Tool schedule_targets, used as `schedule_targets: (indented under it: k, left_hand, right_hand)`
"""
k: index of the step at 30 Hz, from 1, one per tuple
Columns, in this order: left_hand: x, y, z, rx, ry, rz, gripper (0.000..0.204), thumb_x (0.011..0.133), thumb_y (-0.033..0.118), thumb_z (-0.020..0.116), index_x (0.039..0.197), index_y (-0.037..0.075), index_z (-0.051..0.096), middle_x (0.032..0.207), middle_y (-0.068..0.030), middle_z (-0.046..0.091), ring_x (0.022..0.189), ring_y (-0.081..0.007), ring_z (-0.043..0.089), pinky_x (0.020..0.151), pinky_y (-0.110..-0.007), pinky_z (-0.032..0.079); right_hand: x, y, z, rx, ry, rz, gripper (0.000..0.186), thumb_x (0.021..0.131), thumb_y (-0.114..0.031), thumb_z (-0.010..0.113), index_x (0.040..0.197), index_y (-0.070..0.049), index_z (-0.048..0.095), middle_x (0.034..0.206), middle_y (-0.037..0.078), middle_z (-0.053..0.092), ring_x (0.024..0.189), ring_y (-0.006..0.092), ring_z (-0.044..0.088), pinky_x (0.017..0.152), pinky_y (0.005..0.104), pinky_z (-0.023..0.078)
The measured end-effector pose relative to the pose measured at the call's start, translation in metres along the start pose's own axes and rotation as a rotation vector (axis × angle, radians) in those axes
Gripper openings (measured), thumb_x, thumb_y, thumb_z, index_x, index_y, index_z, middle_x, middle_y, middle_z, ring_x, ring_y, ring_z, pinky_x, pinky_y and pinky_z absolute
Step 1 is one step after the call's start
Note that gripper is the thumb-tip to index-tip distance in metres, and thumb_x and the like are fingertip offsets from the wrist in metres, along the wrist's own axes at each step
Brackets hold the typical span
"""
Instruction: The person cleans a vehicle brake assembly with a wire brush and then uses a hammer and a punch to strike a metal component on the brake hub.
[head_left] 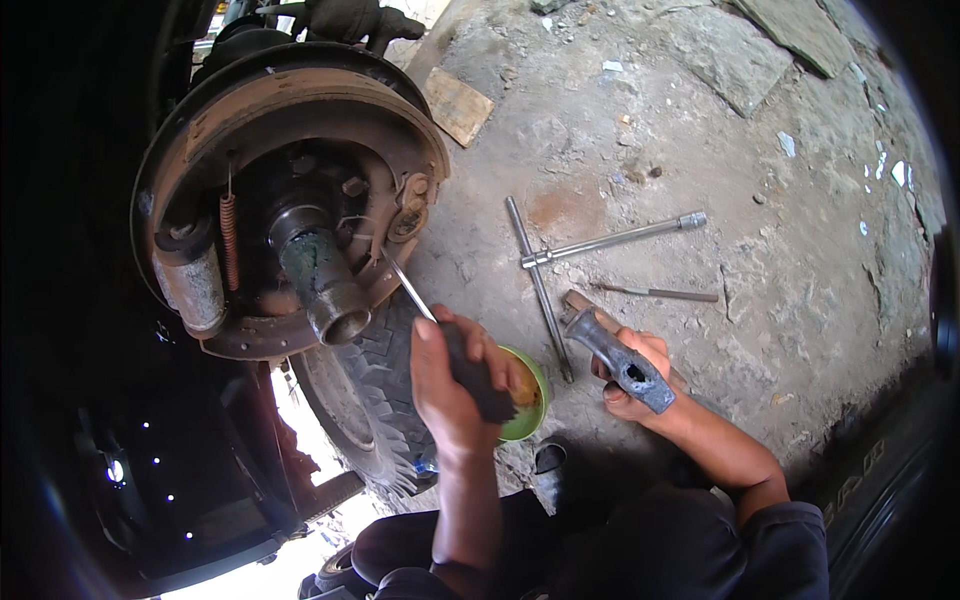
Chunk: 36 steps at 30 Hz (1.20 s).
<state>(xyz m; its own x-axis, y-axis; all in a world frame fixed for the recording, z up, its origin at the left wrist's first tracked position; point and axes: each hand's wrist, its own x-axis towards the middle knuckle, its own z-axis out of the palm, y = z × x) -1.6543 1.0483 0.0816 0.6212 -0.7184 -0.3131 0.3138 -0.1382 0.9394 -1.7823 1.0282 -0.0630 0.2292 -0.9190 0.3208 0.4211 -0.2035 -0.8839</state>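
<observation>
My left hand (445, 395) is closed around the black handle of a screwdriver (408, 288). Its metal shaft slants up and left, and the tip meets the brake assembly near a small rusty lever (411, 205). Rusty curved brake shoes (408, 150) ring a greasy axle spindle (315, 265), with a coil spring (229, 240) on the left side. To the right, my right hand (648, 365) grips a hammer (622, 358), its worn steel head facing up and a hole showing in it. Most of the hammer's handle is hidden by the hand.
A sliding T-bar wrench (610, 242) lies on the dusty ground beside a thin metal rod (670, 295). Under my left hand sits a green bowl (540, 408). A tyre (375, 420) lies below the spindle, and a wooden board (458, 106) rests farther off.
</observation>
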Motion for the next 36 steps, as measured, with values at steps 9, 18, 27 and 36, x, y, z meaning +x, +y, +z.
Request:
schedule_targets:
  k: [9,18,27,36]
  left_hand:
    - [0.026,0.022,-0.015,-0.448,-0.229,-0.033,0.024,0.101,0.021,0.037,0.096,0.003,0.051,0.081,-0.0054,0.042,0.064,-0.0139,0.040,0.039,-0.023,0.039]
    - [0.046,0.027,-0.015,-0.475,-0.182,-0.029,0.019,0.102,0.024,0.037,0.100,0.009,0.047,0.080,-0.0044,0.043,0.062,-0.0137,0.041,0.039,-0.024,0.038]
    - [0.047,0.021,-0.011,-0.486,-0.233,0.031,0.019,0.100,0.016,0.037,0.100,0.001,0.048,0.082,-0.0077,0.042,0.067,-0.0153,0.039,0.043,-0.024,0.041]
    - [0.049,0.025,-0.006,-0.505,-0.088,-0.040,0.019,0.102,0.023,0.036,0.097,0.008,0.047,0.079,-0.0040,0.043,0.062,-0.0132,0.041,0.040,-0.023,0.037]
  right_hand:
    - [-0.011,-0.009,-0.001,0.063,0.002,0.027,0.055,0.089,-0.058,0.060,0.072,-0.007,0.049,0.057,0.001,0.053,0.046,0.0150,0.054,0.044,0.0270,0.042]
    - [-0.006,-0.007,-0.001,0.105,-0.141,-0.047,0.032,0.073,-0.014,0.083,0.083,-0.002,0.055,0.065,0.008,0.059,0.050,0.0225,0.059,0.047,0.0305,0.045]
    - [-0.005,-0.001,-0.005,0.104,-0.114,-0.040,0.033,0.073,-0.017,0.083,0.083,-0.002,0.056,0.066,0.008,0.059,0.050,0.0238,0.059,0.047,0.0316,0.044]
    - [0.013,-0.013,0.005,0.278,-0.142,-0.157,0.038,0.072,-0.024,0.085,0.081,-0.001,0.057,0.062,0.007,0.058,0.047,0.0194,0.057,0.043,0.0306,0.042]
